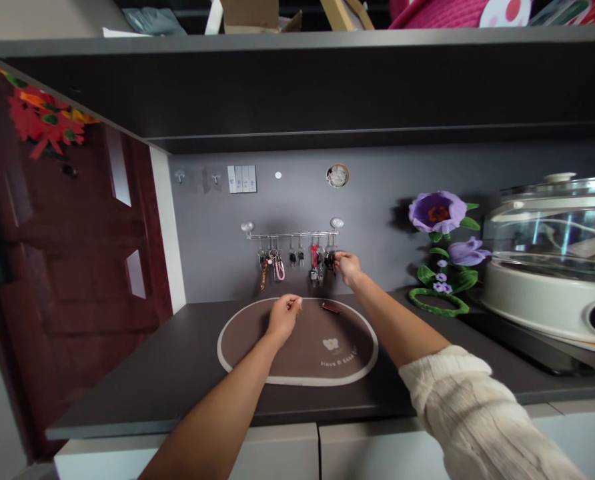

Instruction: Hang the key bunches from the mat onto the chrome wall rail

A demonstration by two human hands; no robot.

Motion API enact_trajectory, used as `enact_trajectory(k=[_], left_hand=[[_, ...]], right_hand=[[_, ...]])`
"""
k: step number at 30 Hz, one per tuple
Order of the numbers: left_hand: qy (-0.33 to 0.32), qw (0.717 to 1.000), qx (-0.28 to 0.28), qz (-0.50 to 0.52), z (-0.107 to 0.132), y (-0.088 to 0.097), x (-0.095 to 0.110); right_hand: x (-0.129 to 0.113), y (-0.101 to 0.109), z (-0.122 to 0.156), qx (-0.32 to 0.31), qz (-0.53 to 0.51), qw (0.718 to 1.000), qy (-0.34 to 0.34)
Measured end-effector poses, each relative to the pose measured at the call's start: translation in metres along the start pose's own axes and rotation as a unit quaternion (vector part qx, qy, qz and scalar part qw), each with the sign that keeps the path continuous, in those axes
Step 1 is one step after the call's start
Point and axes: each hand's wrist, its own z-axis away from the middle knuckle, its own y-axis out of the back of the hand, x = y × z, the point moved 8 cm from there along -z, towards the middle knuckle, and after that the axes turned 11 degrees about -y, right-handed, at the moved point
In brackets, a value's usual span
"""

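Observation:
My right hand reaches up to the chrome key rail on the grey wall, its fingers pinched on a dark key bunch hanging at the rail's right end. Several other key bunches hang along the rail. My left hand hovers over the brown oval mat on the dark counter, fingers curled in a pinch; what they hold is too small to make out. A small red object lies on the mat between my hands.
A purple felt flower with a green base stands right of the mat. A white steamer with a clear lid fills the right side. A dark red door is at left. A shelf with boxes runs overhead.

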Motion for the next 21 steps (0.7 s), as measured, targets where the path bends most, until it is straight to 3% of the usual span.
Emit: enact_trajectory(k=[9,15,21], left_hand=[[-0.006,1.000,0.006,0.007,-0.001,0.002,-0.001],[-0.009,1.000,-0.003,-0.004,-0.002,0.002,-0.001],[-0.021,0.999,-0.011,-0.045,-0.002,0.003,-0.002]], right_hand=[[-0.004,0.010,0.023,0.041,0.019,0.999,-0.018],[0.002,0.020,0.050,0.099,0.073,0.992,0.005],[0.035,0.016,0.067,0.043,0.219,0.974,0.038]])
